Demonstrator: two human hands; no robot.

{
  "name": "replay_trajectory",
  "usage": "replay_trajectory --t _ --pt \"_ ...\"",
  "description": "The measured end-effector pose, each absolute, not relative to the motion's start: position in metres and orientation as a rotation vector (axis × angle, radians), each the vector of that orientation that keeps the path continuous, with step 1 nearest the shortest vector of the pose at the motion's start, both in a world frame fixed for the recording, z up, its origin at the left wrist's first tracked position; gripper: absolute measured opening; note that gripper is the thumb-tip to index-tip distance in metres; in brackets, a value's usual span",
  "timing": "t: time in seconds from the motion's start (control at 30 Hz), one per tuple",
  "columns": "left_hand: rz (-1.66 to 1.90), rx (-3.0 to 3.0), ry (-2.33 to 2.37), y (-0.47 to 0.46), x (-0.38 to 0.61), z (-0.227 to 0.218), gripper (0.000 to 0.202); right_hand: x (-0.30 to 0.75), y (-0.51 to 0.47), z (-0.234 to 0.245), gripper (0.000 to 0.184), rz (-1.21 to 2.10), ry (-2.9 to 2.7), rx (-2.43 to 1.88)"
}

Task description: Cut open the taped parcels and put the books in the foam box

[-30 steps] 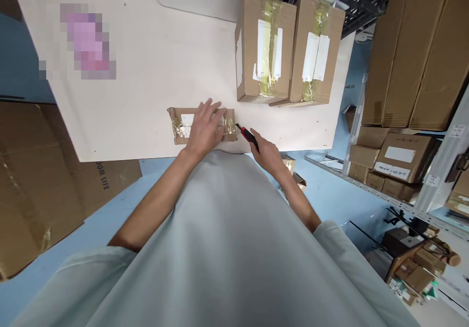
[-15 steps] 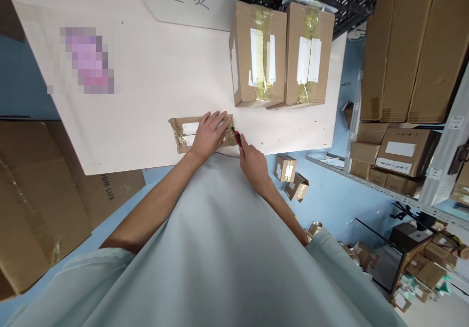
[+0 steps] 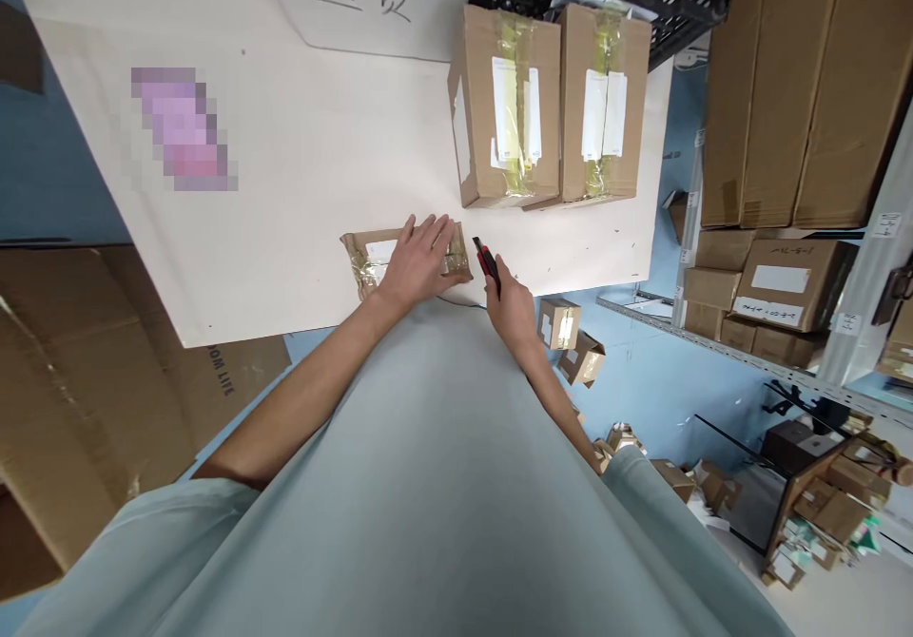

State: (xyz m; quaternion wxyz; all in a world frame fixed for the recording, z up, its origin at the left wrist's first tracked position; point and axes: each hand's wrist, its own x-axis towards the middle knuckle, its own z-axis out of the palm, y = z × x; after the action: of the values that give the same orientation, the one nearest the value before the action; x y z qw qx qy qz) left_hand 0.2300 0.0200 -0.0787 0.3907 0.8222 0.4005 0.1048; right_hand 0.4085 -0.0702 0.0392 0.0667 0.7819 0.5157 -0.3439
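Parcel: small, flat, taped parcel [image 3: 376, 262] on bench [image 3: 300, 162], at near edge, close to body; probably for easy reach.
Left hand: left hand [image 3: 419, 264] across parcel, fingers laid flat, not wrapped round it; looks like steadying.
Right hand: right hand [image 3: 511, 316], fingers clenched round red-and-black cutter [image 3: 488, 262]; tip toward far edge, just beside parcel's right end, apart; held low, presumably keeping tip clear.
Boxes: two taped boxes [image 3: 510, 109] toward right edge, likely leaving working room.
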Motion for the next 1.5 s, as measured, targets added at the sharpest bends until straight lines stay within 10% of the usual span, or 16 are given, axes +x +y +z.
replay_trajectory --t 0.43,0.77,1.03,1.5 --pt "0.416 2.036 1.085 0.024 0.194 -0.006 0.136 0.427 -0.076 0.067 0.066 -1.239 1.692 2.709" --pt "0.332 1.838 1.075 -0.013 0.132 -0.03 0.135 0.383 -0.067 0.045 0.064 -1.293 1.891 2.464" --pt "0.412 1.542 1.216 0.033 0.129 -0.028 0.041 0.361 -0.085 0.044 0.065 -1.197 1.87 2.507" --pt "0.306 1.405 1.145 0.074 0.121 -0.051 0.043 0.291 -0.086 0.083 0.064 -1.115 1.753 2.181"
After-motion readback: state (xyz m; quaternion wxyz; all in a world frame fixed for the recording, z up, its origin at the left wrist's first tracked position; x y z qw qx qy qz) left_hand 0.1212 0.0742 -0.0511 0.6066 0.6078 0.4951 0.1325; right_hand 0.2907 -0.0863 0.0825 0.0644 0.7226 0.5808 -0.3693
